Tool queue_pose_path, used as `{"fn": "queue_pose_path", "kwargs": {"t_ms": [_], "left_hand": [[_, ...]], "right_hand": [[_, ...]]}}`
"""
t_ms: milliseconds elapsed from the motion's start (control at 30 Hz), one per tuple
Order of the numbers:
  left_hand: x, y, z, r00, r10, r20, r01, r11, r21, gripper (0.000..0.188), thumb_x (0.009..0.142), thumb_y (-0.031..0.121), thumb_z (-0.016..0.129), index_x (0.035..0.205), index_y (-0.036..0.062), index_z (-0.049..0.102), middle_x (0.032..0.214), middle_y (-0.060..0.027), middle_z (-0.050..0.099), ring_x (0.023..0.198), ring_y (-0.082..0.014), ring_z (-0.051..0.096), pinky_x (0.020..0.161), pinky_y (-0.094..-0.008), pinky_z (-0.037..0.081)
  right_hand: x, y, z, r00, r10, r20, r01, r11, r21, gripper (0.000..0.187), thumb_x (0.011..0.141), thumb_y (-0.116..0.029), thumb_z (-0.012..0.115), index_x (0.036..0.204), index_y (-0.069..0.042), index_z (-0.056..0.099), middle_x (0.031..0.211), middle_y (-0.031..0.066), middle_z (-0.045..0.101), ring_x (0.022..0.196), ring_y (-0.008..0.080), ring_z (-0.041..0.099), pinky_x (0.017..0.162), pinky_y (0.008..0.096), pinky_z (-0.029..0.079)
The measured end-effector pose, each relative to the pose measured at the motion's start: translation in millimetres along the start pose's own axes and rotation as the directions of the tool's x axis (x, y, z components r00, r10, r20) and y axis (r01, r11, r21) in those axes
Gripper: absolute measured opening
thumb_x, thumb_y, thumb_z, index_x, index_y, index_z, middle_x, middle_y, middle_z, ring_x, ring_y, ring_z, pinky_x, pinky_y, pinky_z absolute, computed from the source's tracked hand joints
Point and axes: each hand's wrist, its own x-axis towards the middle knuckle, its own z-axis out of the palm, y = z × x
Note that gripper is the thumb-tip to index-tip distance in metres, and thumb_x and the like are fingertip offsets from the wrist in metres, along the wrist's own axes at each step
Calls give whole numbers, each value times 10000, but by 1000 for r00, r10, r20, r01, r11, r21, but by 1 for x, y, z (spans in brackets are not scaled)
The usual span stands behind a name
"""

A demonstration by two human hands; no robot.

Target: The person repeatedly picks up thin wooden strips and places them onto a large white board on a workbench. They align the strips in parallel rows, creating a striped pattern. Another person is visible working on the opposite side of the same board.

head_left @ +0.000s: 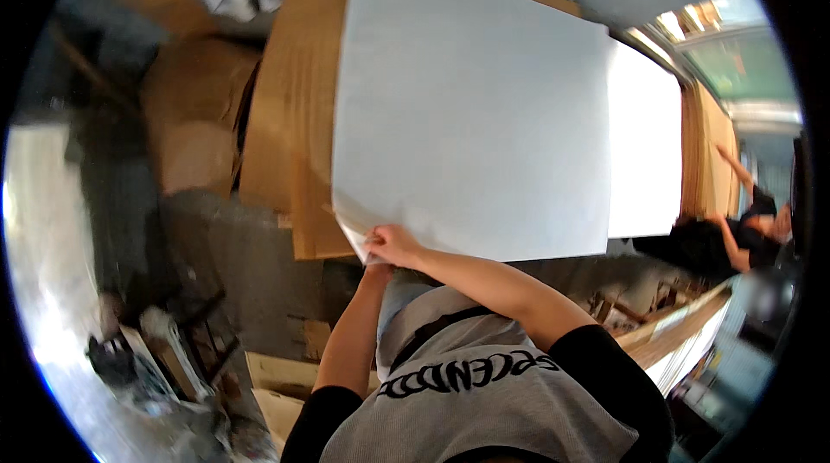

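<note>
One large white sheet is laid flat over brown cardboard, and its near-left corner is met by both hands. From there, almost all of the sheet is stretched away ahead and to the right, so the hands are set at one extreme of it rather than at its middle. No clear long axis can be made out: the sheet is seen about as wide as deep, and its edges are bent by the lens. The corner is shown slightly raised and curled beside the fingers. The right hand is placed uppermost, its forearm slanted in across the front of the body, its fingers bent inward and apparently pinched on the sheet's edge. The left hand is held just below, toward the body, its forearm run up steeply from the lower edge; it is mostly covered, and whether it is closed on anything cannot be told. Neither hand can be called clearly nearer to the corner. Beyond the sheet's right edge, a second white surface is lit brightly, well apart from both hands.
</note>
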Motion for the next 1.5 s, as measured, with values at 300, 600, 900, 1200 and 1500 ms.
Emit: {"fn": "queue_pose_path", "kwargs": {"t_ms": [300, 600, 900, 1200, 1500], "left_hand": [[-31, 10, 17, 995, -98, -7, 93, 925, 368, 239, 863, 311, 419, 978, 122, 508, 881, -30, 536, 713, -160, 516, 565, -271, 432], [-79, 11, 15, 1000, 14, -6, -10, 923, 385, 222, 801, 138, 542, 1000, 106, 450, 894, -47, 517, 705, -217, 540, 584, -317, 454], [-59, 21, 18, 900, 314, -304, -169, 892, 420, 168, 860, 213, 471, 845, 46, 482, 695, -79, 558, 537, -178, 557, 468, -308, 488], [-56, 21, 15, 882, 384, -271, -224, 850, 476, 234, 885, 271, 424, 814, 55, 478, 681, -66, 560, 512, -153, 536, 449, -281, 467], [-47, 42, 14, 873, 383, -302, -186, 834, 519, 259, 896, 279, 350, 879, 51, 472, 673, -69, 553, 492, -158, 540, 428, -278, 462]], "right_hand": [[-96, 28, -135, 951, 240, 196, -310, 735, 603, 316, 793, -246, 579, 892, 53, 567, 680, 143, 599, 551, 196, 595, 536, 311, 517], [-263, 184, -234, 434, 777, -456, -201, 577, 792, 304, 806, -264, 556, 893, 28, 559, 790, 138, 608, 559, 172, 587, 454, 237, 448], [-266, 234, -255, 346, 811, -472, 18, 497, 867, 210, 850, -241, 498, 901, -38, 510, 844, 56, 626, 722, 180, 634, 341, 206, 273], [-245, 237, -282, 383, 743, -549, -87, 620, 779, 177, 822, -242, 549, 860, -70, 528, 816, 27, 631, 715, 141, 631, 356, 192, 295], [-231, 221, -282, 361, 797, -484, -180, 569, 802, 166, 815, -248, 558, 854, -89, 537, 827, 20, 626, 734, 142, 628, 376, 207, 309]]}}
